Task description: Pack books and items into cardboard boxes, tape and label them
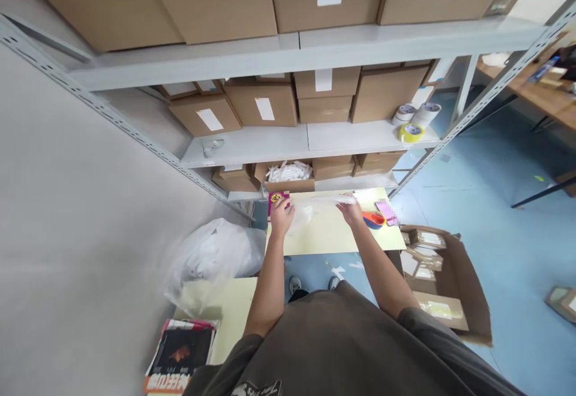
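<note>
Between my hands a clear plastic bag (310, 209) stretches above the pale yellow table (333, 237). My left hand (282, 216) pinches one end of it, close to a magenta and yellow printed item (275, 199) on the table. The other end is gripped by my right hand (350, 210), where the plastic looks bunched. Just right of that hand lies an orange and blue tape dispenser (374, 219), with a pink card-like item (387, 211) beside it. What, if anything, the bag contains I cannot make out.
Ahead stands a metal shelf (265, 144) with cardboard boxes (261, 105) and tape rolls (411, 132). A large carton of small parcels (472, 300) sits on the floor at right. At left are a big plastic bag (225, 249) and magazines (182, 351) on a lower surface.
</note>
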`<state>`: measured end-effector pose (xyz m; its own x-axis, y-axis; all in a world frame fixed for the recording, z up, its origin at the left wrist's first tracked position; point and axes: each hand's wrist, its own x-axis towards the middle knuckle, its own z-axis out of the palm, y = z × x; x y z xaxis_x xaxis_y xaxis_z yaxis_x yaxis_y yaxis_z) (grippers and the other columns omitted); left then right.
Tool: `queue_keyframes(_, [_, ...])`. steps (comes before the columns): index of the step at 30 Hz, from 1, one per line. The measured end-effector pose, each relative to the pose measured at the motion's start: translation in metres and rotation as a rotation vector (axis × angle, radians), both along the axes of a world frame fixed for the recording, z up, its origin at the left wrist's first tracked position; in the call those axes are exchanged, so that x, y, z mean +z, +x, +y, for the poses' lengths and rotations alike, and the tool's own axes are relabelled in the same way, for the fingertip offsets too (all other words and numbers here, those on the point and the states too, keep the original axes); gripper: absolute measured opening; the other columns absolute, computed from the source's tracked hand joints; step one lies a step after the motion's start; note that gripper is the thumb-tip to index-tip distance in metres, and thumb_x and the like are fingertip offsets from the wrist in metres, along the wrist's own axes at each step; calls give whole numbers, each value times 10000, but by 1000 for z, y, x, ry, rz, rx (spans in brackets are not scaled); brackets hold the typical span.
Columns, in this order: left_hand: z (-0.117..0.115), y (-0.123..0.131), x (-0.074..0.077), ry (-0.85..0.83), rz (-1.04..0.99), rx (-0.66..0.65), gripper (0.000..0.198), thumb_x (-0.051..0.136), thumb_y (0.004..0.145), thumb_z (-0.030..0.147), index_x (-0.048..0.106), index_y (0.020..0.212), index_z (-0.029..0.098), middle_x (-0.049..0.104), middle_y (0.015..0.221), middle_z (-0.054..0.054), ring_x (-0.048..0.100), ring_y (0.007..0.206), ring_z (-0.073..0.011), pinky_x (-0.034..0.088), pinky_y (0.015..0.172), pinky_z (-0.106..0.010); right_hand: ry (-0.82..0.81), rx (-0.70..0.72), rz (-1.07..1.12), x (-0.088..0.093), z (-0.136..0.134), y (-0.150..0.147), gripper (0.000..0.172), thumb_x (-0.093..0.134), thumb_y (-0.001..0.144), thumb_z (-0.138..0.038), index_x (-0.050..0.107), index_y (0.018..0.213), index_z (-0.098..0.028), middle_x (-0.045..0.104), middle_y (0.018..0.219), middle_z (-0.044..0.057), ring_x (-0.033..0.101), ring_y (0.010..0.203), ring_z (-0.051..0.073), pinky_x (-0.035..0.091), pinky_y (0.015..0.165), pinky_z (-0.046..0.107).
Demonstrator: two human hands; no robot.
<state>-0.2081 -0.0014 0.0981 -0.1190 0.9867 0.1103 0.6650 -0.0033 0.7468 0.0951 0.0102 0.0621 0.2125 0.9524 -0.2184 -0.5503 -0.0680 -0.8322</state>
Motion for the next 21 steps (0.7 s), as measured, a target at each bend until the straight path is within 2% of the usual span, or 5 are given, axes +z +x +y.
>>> queue_keyframes(3, [-5,-11,-31,-120,16,114,768,861,832,495,625,1518,240,604,1567,-161,452,1550,-359,399,1250,-447,-98,-90,121,-30,-6,8,231,781,843,-358,577,803,-257,693,736,-34,702,737,153,634,776,311])
queue_keyframes(6, [-14,-20,-74,-572,-211,192,832,713,854,787,646,1431,192,726,1370,-216,634,1380,-377,531,1076,-470,-187,-175,184,-54,-13,2,223,769,875,-341,585,784,-254,705,726,-26,713,733,166,641,776,322])
queue_keyframes(8, [-20,-19,-102,-797,-462,99,826,554,883,896,708,1281,188,770,1240,-226,737,1222,-351,587,957,-445,-233,-198,200,-68,-19,-7,196,740,899,-345,605,789,-255,725,743,-9,728,745,189,648,758,344])
queue_keyframes(12, [-18,-8,-143,-658,-822,110,604,726,840,780,731,1062,219,793,1085,-159,774,1115,-264,584,936,-383,-334,-190,163,-95,-30,-25,157,701,865,-264,590,754,-261,699,686,-12,710,682,192,652,728,352])
queue_keyframes(21, [-1,-27,-204,-544,-828,248,369,727,779,553,579,852,223,754,867,-48,754,887,-176,574,812,-286,-512,-229,-17,-140,-48,-29,154,693,794,-282,540,803,-269,691,734,-30,660,595,158,642,695,331])
